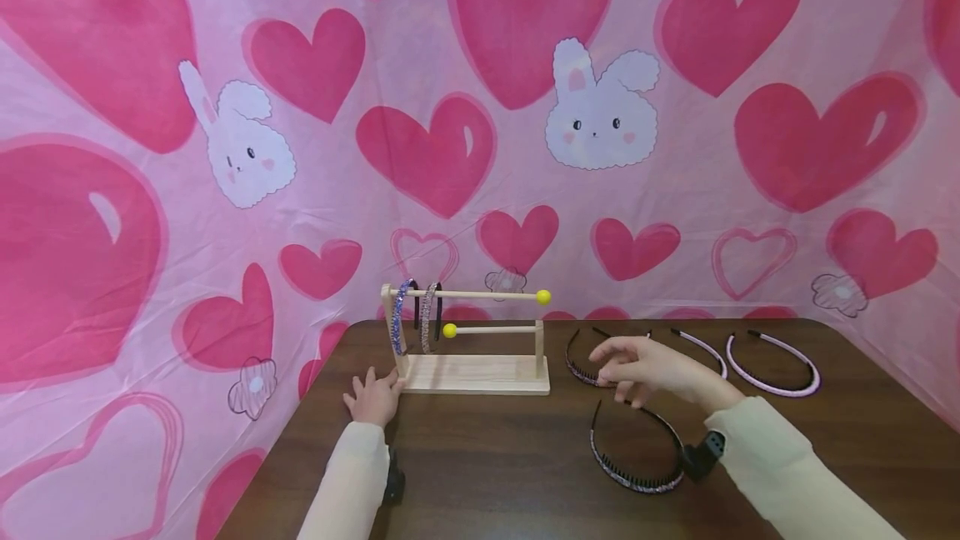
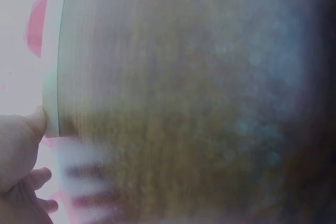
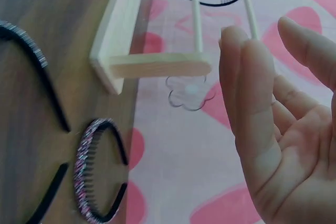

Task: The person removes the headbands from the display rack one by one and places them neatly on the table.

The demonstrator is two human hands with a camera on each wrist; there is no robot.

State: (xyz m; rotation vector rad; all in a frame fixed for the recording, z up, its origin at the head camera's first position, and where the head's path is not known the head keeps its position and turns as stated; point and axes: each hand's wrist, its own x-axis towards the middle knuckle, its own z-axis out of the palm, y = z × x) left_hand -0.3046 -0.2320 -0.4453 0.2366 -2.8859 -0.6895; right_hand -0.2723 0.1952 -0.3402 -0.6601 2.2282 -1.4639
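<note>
My left hand lies at the left end of a wooden rack, fingers spread on the table and thumb at the base's corner. A blue glittery headband and a silvery pink one hang on the rack's upper rod. My right hand hovers over the table right of the rack, fingers loosely bent with nothing between them. Below it lies a black toothed headband with a sparkly band. Another sparkly headband is partly hidden behind this hand in the head view.
Two pale pink headbands lie at the back right of the brown table. The rack's rods end in yellow balls, and its lower rod holds no headband. A pink cloth with hearts and rabbits hangs behind the table.
</note>
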